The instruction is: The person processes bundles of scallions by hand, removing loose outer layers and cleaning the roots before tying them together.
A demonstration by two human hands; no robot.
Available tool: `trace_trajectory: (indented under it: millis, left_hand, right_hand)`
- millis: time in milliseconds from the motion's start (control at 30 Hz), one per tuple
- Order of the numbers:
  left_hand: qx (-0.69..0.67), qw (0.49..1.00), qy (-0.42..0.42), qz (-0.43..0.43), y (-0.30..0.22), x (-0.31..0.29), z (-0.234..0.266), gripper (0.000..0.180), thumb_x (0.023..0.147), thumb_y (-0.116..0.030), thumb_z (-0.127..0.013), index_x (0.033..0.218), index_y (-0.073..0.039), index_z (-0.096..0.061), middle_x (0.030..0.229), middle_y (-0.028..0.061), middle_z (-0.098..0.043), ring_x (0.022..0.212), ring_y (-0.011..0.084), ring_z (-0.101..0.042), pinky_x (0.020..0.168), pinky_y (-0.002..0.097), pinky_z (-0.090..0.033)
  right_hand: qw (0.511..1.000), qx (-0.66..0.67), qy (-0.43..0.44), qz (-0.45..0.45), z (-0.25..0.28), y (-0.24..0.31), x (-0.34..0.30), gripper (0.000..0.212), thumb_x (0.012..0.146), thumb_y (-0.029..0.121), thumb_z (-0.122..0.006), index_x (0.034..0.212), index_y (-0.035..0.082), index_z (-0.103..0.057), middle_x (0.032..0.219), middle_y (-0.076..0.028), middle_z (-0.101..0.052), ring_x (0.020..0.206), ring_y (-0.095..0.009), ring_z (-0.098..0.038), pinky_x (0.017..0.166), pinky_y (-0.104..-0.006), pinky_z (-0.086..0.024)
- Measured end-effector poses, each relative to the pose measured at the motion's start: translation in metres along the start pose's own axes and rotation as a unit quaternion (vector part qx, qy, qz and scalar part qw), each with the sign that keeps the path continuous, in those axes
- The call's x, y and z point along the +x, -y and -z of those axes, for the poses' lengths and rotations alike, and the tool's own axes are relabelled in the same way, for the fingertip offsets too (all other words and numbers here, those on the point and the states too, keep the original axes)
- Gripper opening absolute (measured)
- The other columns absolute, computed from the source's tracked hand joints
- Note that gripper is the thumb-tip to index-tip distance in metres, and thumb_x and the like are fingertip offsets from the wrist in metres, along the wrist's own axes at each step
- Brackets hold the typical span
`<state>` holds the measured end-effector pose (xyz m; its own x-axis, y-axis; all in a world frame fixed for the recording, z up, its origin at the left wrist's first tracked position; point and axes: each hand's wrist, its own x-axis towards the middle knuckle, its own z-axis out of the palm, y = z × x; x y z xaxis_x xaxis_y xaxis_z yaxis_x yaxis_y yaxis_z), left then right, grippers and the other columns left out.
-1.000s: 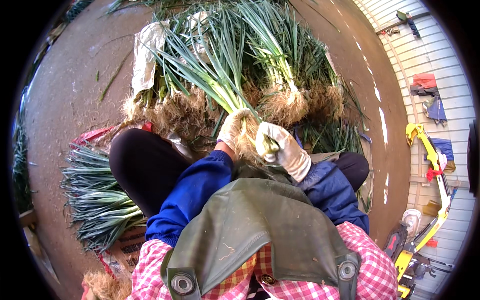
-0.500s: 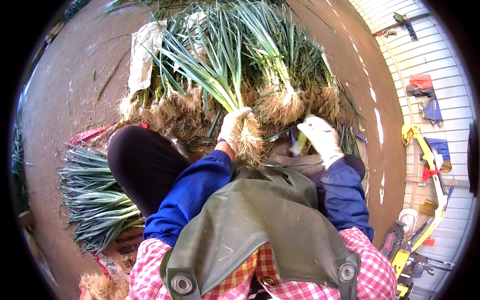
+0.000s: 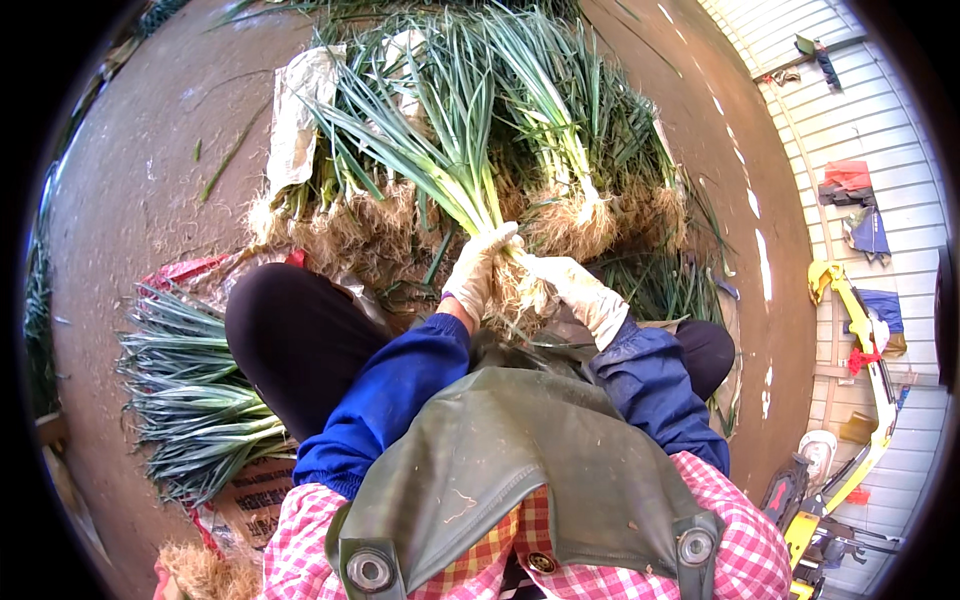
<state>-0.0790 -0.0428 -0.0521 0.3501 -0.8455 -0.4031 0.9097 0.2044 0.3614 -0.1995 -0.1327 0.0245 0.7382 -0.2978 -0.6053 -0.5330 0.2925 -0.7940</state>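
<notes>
My left hand (image 3: 482, 272), in a whitish glove, is wrapped round the white lower stems of a bunch of green onions (image 3: 462, 185). Its long green leaves fan away from me, and its pale roots (image 3: 515, 305) hang toward my lap. My right hand (image 3: 578, 292), gloved too, meets the bunch from the right, with its fingers closed on the stem bases just above the roots. Its fingertips are partly hidden among the stems. Just beyond lies a heap of more green onions (image 3: 560, 150), their tangled roots (image 3: 570, 222) facing me.
Trimmed-looking green onions (image 3: 195, 385) lie stacked at my left on brown printed sacking (image 3: 255, 495). A whitish sack piece (image 3: 300, 115) covers part of the far heap. Loose leaves (image 3: 670, 288) lie by my right knee. A yellow-framed machine (image 3: 850, 300) stands far right by a white slatted wall (image 3: 900, 200).
My right hand has moved left from beside my right knee to the base of the bunch. The pale green strip blurred in its fingers before no longer shows. My left hand keeps its hold.
</notes>
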Motion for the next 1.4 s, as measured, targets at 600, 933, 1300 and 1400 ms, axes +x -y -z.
trace_trajectory:
  millis: [600, 933, 1300, 1400]
  left_hand:
    - [0.083, 0.993, -0.079, 0.037, -0.011, -0.017, -0.004, 0.010, 0.078, -0.012, -0.064, 0.077, -0.003, -0.062, 0.060, 0.0060, -0.059, 0.046, 0.0174, -0.057, 0.044, 0.0292, -0.047]
    - [0.115, 0.985, -0.123, 0.043, 0.000, -0.008, 0.015, 0.009, 0.071, -0.009, -0.066, 0.074, -0.001, -0.063, 0.064, 0.0065, -0.060, 0.053, 0.0174, -0.058, 0.051, 0.0291, -0.048]
    - [0.149, 0.982, -0.106, 0.047, -0.001, -0.008, 0.034, 0.011, 0.074, -0.011, -0.066, 0.080, -0.002, -0.062, 0.068, 0.0044, -0.061, 0.055, 0.0151, -0.058, 0.053, 0.0270, -0.048]
    - [0.157, 0.981, -0.101, 0.057, 0.003, -0.001, 0.033, 0.011, 0.074, -0.010, -0.067, 0.081, -0.003, -0.062, 0.067, 0.0041, -0.060, 0.054, 0.0147, -0.058, 0.053, 0.0268, -0.048]
  right_hand:
    - [0.969, -0.088, -0.207, 0.099, 0.010, 0.027, 0.088, 0.026, 0.087, 0.031, -0.062, 0.080, 0.006, -0.063, 0.081, -0.005, -0.066, 0.078, -0.018, -0.061, 0.073, -0.0288, -0.048]
    - [0.643, -0.750, -0.075, 0.138, -0.030, 0.080, 0.215, 0.027, 0.077, 0.013, -0.066, 0.103, 0.006, -0.067, 0.095, -0.007, -0.070, 0.091, -0.020, -0.067, 0.079, -0.0307, -0.051]
    - [0.911, -0.154, -0.257, 0.284, 0.012, 0.168, 0.244, 0.024, 0.090, 0.024, -0.057, 0.081, 0.002, -0.063, 0.068, -0.004, -0.064, 0.057, -0.012, -0.060, 0.050, -0.0261, -0.048]
    - [0.898, -0.345, -0.228, 0.152, 0.035, 0.199, 0.243, 0.024, 0.086, 0.031, -0.064, 0.086, 0.007, -0.064, 0.071, -0.003, -0.065, 0.059, -0.015, -0.061, 0.054, -0.0295, -0.050]
